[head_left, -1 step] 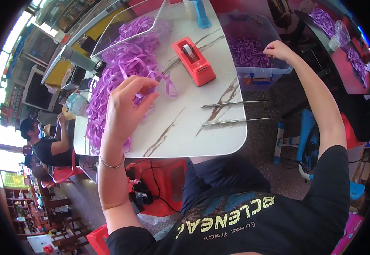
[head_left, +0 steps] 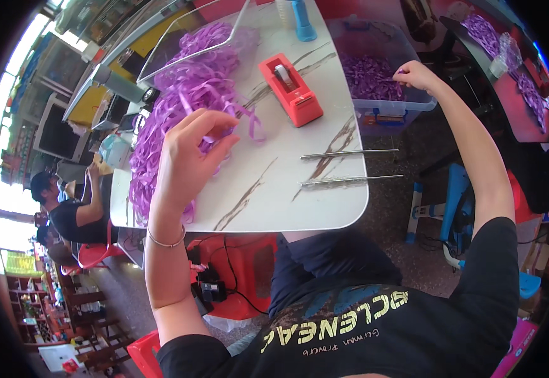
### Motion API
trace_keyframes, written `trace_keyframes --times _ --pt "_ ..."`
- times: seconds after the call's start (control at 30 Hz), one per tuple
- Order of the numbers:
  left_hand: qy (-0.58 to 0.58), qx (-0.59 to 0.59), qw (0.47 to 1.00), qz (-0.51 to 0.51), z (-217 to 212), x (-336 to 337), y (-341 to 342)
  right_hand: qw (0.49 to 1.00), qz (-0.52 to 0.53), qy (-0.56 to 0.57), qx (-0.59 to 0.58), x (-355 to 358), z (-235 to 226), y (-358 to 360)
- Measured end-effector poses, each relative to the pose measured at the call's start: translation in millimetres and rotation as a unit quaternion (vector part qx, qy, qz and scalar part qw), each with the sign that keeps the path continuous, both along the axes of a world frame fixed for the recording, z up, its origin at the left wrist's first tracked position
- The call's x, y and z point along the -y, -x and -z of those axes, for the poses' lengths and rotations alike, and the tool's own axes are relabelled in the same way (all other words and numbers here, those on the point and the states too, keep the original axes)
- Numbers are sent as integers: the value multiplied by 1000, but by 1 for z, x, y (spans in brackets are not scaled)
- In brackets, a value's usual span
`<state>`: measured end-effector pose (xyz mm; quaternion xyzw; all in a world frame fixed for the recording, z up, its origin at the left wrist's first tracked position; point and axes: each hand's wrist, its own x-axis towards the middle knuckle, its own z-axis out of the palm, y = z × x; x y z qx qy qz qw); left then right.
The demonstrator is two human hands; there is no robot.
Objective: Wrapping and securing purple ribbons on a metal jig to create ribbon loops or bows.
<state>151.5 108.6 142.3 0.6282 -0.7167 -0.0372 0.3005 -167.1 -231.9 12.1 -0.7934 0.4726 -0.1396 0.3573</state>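
Note:
A long heap of purple ribbon covers the left part of the white marbled table. Over its right edge I hold my left hand, thumb and fingers curved but apart, with ribbon showing through the gap. My right hand is stretched out to the far right, above the edge of a clear plastic tub. Its fingertips are pinched together, with a bit of purple ribbon at them. Many small purple ribbon pieces lie in the tub.
A red tape dispenser stands mid-table. Two thin metal rods, the upper rod and the lower rod, jut past the right edge. A wire frame crosses the heap. A blue folding stool stands right; another person sits far left.

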Motion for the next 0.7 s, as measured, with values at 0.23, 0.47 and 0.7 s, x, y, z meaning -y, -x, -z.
trace_keyframes --times 0.23,0.47,0.7 --pt "-23 -162 986 18 -4 -2 -11 984 38 173 17 -13 -21 -5" --pt "-143 5 990 -13 5 -15 -23 966 -145 87 196 -135 -68 -56" --pt "-137 -74 988 22 6 -42 -22 923 -329 51 194 -204 -67 -122"
